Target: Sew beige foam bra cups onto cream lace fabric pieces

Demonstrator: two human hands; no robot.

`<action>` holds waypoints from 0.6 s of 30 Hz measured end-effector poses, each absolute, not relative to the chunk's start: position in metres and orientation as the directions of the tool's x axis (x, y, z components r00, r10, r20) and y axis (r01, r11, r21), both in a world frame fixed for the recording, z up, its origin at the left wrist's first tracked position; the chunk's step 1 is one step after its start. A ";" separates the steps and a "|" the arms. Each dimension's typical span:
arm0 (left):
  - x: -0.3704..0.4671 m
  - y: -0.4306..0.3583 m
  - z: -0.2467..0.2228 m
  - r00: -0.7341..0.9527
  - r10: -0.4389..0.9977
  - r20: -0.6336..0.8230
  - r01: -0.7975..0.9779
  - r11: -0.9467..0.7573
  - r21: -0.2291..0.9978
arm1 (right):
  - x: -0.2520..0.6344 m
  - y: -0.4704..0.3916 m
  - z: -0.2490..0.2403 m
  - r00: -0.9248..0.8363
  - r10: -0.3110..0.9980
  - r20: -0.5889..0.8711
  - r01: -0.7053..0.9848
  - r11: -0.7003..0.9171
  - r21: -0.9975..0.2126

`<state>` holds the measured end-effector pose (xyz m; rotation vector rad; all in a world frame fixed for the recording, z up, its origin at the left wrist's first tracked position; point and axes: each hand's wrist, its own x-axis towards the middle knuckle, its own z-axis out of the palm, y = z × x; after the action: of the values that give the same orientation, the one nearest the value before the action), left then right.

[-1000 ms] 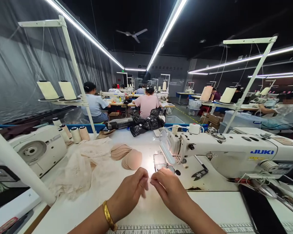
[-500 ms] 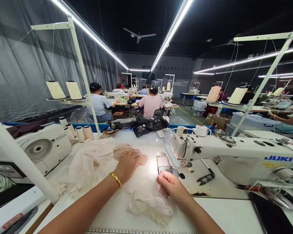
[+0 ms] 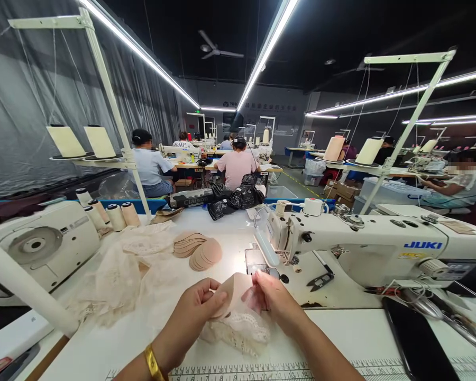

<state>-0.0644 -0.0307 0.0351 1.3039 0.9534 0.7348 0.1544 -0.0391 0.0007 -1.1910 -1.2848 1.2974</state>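
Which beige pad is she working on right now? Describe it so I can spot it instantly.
Start at the white JUKI sewing machine and look just in front of its needle. The beige pad is pinched between the left hand and right hand, over white lace. The other pads lie stacked, untouched.

Left hand [image 3: 190,312] back from pad stack, now pinching beige pad [image 3: 234,293] with right hand [image 3: 275,301].

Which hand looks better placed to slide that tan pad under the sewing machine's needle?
Probably the right hand: it pinches the tan pad on the side nearest the sewing machine, just before the needle area. The left hand grips the pad's far edge, over the lace piece.
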 end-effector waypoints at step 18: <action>-0.065 -0.026 0.086 0.885 0.428 -0.183 0.208 -0.011 0.978 | 0.158 -0.107 0.115 -0.283 0.871 0.401 0.638 0.483 -0.599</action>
<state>-0.0647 -0.0264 0.0856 1.5938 0.5079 0.1860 0.1578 -0.1066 0.1154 -1.2430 -2.0257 0.4220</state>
